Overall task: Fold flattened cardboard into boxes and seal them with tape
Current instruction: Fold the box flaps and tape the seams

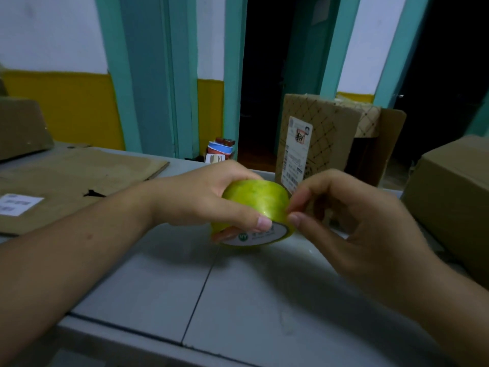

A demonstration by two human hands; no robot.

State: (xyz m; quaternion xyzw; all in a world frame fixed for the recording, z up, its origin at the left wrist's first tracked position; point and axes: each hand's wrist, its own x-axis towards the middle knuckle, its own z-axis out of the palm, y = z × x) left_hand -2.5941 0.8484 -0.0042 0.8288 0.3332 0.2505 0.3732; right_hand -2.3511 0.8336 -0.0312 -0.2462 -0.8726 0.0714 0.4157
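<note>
Tape roll held in 2 hands over a grey table

Tape roll (255, 207), yellow-green and glossy, sits at the centre of the view, held over the grey table (238, 300). The left hand (195, 197) grips it, fingers curled over the top and thumb pressed across the near white core. The right hand (352, 215) meets the roll's right edge, thumb and forefinger pinched together against the tape; its other 3 fingers curl loosely behind. Both hands cover much of the roll, so whether a loose tape end is lifted cannot be told.

On the left of the table lies a flattened cardboard sheet (79, 176) bearing a white label (19, 205), with a brown box (21, 125) resting on its far corner. Behind the right hand stands a patterned box (315, 133), upright, with a shipping label on its face; the hand hides its lower part. A plain box (449, 192) sits at the right edge, close to the right wrist. Beyond the table, small containers (221, 151) rest by a dark doorway (262, 75).
</note>
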